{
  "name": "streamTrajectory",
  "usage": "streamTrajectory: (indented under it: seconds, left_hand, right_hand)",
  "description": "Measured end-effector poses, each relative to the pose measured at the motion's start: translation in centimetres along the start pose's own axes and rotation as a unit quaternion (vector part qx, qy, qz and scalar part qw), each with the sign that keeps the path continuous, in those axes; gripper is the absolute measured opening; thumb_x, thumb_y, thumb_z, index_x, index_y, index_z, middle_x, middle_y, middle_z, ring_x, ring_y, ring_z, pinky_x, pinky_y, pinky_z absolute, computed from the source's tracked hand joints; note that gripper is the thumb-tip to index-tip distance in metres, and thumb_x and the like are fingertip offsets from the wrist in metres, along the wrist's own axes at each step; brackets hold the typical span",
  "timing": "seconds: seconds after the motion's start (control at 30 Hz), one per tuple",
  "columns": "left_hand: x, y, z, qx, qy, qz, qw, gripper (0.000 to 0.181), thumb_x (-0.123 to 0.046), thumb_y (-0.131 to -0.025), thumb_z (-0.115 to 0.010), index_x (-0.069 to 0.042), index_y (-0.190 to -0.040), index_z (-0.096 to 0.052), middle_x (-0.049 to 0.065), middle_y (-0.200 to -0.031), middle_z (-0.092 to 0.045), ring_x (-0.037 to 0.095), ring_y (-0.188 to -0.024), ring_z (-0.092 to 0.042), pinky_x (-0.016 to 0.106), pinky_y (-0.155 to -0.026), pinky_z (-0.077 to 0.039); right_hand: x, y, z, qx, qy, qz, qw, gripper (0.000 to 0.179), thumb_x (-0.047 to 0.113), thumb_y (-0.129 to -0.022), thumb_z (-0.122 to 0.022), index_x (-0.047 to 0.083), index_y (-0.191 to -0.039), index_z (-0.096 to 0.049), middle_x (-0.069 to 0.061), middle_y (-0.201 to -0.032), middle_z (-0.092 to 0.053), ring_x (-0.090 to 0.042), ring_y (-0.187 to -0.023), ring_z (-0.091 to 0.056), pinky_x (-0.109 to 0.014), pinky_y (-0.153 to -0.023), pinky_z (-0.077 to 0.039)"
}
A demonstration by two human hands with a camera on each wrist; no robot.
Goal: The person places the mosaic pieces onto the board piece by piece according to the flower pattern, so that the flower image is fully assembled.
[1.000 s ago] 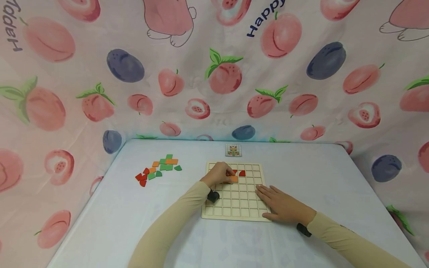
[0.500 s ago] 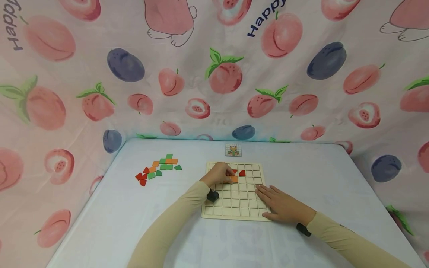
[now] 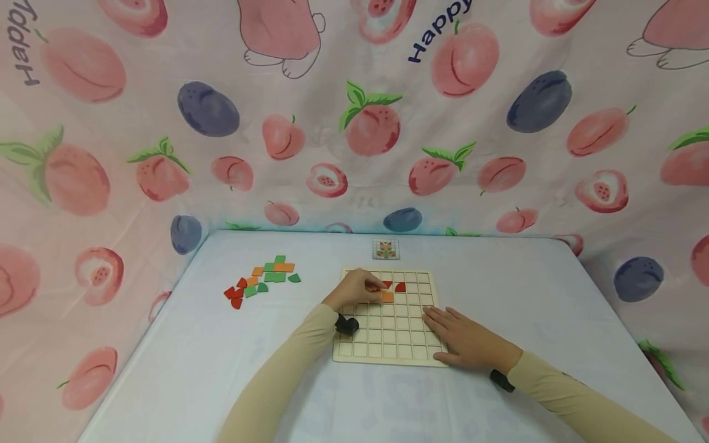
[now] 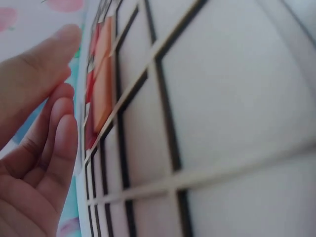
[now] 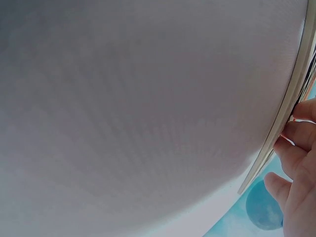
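Observation:
A pale wooden grid board (image 3: 389,337) lies on the table. My left hand (image 3: 357,288) hovers over its upper left part, beside an orange square tile (image 3: 387,297) and red pieces set in the grid. In the left wrist view the thumb (image 4: 49,49) and fingers (image 4: 64,133) stand apart with nothing visible between them, near the orange tiles (image 4: 102,79). A red rounded piece (image 3: 400,287) sits in a cell further right. My right hand (image 3: 471,338) rests with extended fingers on the board's right edge. The right wrist view catches its fingers (image 5: 296,143) along that edge.
Loose green, orange and red pieces (image 3: 274,277) lie in a group on the left of the table. A small pattern card (image 3: 385,248) lies behind the board. A fruit-print cloth (image 3: 332,141) hangs at the back and sides.
My left hand has drawn back slightly to the left, showing more of the orange tile and the red piece behind it. The right hand has stayed in place.

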State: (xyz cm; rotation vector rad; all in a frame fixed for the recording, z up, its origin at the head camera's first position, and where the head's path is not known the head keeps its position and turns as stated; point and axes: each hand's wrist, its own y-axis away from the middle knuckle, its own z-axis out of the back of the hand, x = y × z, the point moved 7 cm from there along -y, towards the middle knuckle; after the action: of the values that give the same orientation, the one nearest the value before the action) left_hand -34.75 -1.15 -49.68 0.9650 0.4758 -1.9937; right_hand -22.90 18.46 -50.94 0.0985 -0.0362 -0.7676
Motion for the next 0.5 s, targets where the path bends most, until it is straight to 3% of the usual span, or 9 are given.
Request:
streamTrajectory:
  seconds: [0.2, 0.5]
  left_hand:
    - [0.9, 1.3, 2.0, 0.0, 0.027, -0.005, 0.9996, 0.033, -0.015, -0.078, -0.076, -0.01, -0.11, -0.071, 0.007, -0.107, -0.067, 0.016, -0.09, -0.062, 0.025, -0.078, -0.052]
    - [2.5, 4.1, 7.3, -0.016, 0.027, -0.022, 0.9993, 0.041, -0.01, -0.079, -0.074, -0.002, -0.119, -0.064, 0.017, -0.115, -0.066, 0.028, -0.105, -0.063, 0.036, -0.094, -0.05]
  right_hand:
    - [0.1, 0.0, -0.1, -0.004, 0.005, 0.004, 1.0, 0.078, 0.058, -0.093, -0.042, 0.004, -0.147, -0.028, -0.012, -0.155, -0.026, -0.027, -0.142, -0.027, -0.047, -0.113, -0.028]
    - [0.2, 0.0, 0.2, -0.003, 0.004, 0.001, 1.0, 0.077, 0.057, -0.093, -0.043, 0.004, -0.147, -0.029, -0.012, -0.154, -0.027, -0.027, -0.142, -0.028, -0.047, -0.112, -0.028]
